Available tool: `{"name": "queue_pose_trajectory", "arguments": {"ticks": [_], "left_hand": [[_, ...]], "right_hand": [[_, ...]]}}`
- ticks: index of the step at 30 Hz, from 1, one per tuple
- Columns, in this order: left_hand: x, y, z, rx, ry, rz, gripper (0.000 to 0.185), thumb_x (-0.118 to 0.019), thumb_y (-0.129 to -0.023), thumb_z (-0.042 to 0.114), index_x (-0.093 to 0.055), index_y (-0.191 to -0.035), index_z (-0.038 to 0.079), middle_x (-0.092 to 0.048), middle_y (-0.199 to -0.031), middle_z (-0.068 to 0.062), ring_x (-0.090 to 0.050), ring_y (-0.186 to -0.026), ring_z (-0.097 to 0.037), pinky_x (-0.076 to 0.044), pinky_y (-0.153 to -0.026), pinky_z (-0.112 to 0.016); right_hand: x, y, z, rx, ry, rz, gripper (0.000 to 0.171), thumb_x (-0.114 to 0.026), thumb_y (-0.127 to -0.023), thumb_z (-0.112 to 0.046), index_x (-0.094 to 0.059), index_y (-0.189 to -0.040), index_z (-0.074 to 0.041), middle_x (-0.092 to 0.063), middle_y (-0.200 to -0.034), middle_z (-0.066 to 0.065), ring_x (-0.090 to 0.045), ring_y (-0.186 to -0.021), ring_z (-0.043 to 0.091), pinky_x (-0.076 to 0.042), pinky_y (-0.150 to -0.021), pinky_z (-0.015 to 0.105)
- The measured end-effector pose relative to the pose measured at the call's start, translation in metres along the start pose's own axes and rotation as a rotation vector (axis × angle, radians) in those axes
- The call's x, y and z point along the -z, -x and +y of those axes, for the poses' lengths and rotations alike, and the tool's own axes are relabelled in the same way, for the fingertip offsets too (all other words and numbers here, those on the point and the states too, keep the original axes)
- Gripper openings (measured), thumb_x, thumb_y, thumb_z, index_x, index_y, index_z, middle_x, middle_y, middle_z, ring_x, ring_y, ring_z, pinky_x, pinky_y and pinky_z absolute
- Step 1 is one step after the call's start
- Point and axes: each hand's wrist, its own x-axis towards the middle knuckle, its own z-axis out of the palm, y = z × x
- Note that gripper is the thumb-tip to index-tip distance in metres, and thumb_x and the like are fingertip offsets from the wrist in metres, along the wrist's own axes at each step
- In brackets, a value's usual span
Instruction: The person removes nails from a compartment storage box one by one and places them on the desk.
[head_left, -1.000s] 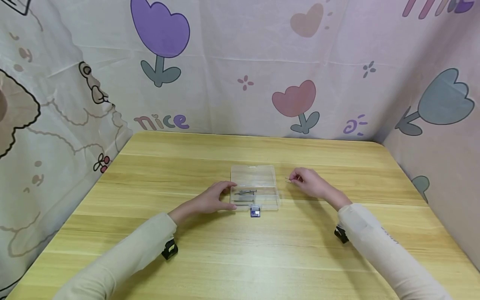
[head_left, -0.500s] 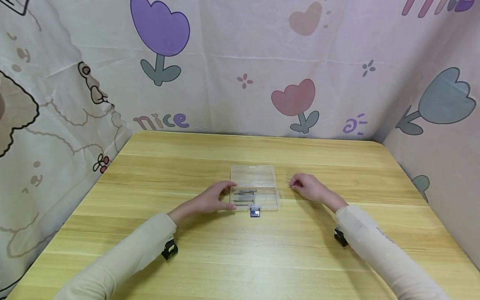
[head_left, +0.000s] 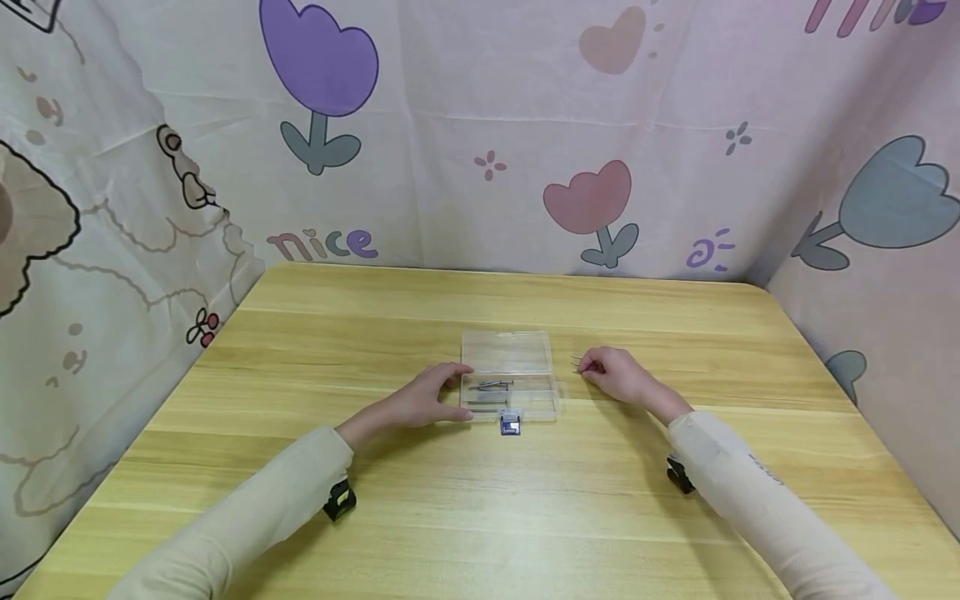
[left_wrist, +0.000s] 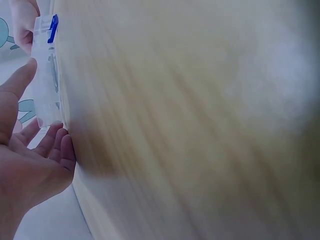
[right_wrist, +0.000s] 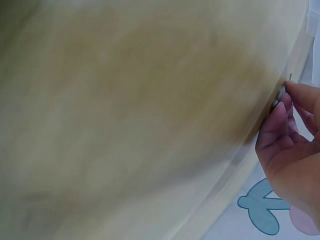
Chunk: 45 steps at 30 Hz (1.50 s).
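On the table lies a clear plastic box (head_left: 536,400), its lid (head_left: 506,352) folded back behind it. Several metal nails (head_left: 491,385) lie in its left compartments. A blue latch (head_left: 510,426) is at the box's front. My left hand (head_left: 416,398) holds the box's left end, thumb at the front corner and fingers near the hinge; the left wrist view shows the box (left_wrist: 45,85) edge-on beside the thumb. Right of the box my right hand (head_left: 615,372) pinches a thin nail (right_wrist: 281,92) close to the tabletop. Another thin nail (head_left: 576,358) shows beside its fingertips.
The wooden table (head_left: 480,517) reaches a patterned cloth (head_left: 450,150) at the back, with more cloth at both sides. Black wrist cameras (head_left: 340,500) sit under both sleeves.
My right hand has shifted slightly toward me and down, its fingertips by the thin nails. The left hand and the box have stayed in place.
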Motion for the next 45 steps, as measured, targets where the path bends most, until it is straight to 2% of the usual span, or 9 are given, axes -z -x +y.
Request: {"name": "queue_pose_trajectory", "arguments": {"ticks": [14,30,36,45], "left_hand": [[-0.001,-0.002,0.0,0.001,0.002,0.002,0.071,-0.077,-0.084,0.026,-0.042,-0.14,-0.002,-0.048,-0.13,-0.017,-0.045,-0.116,-0.031,-0.035,-0.101,-0.047],[-0.001,-0.002,0.002,0.004,0.005,-0.002,0.072,-0.077,-0.084,0.026,-0.042,-0.14,-0.002,-0.048,-0.131,-0.017,-0.045,-0.117,-0.031,-0.035,-0.102,-0.047],[-0.001,-0.002,0.001,-0.003,0.007,-0.003,0.071,-0.077,-0.084,0.026,-0.042,-0.14,-0.002,-0.048,-0.131,-0.017,-0.045,-0.117,-0.031,-0.035,-0.102,-0.047],[-0.002,-0.003,0.001,0.01,-0.011,0.003,0.071,-0.077,-0.084,0.026,-0.043,-0.14,-0.001,-0.048,-0.131,-0.016,-0.045,-0.117,-0.031,-0.035,-0.102,-0.047]], "right_hand": [[0.0,-0.001,0.003,-0.036,-0.01,0.004,0.004,-0.063,-0.091,0.0,-0.067,-0.092,0.001,-0.065,-0.085,0.005,-0.056,-0.078,0.017,-0.047,-0.074,0.036],[0.006,0.002,0.005,-0.031,-0.039,0.019,0.005,-0.065,-0.09,-0.003,-0.068,-0.093,-0.001,-0.066,-0.088,0.007,-0.058,-0.08,0.02,-0.048,-0.076,0.039],[0.005,0.003,-0.006,-0.004,-0.071,0.03,0.008,-0.064,-0.091,-0.003,-0.07,-0.095,0.001,-0.066,-0.088,0.006,-0.056,-0.077,0.017,-0.048,-0.073,0.036],[0.0,0.0,-0.031,0.07,-0.131,-0.007,0.009,-0.063,-0.09,-0.001,-0.07,-0.095,0.002,-0.062,-0.08,0.001,-0.05,-0.07,0.012,-0.045,-0.064,0.028]]}}
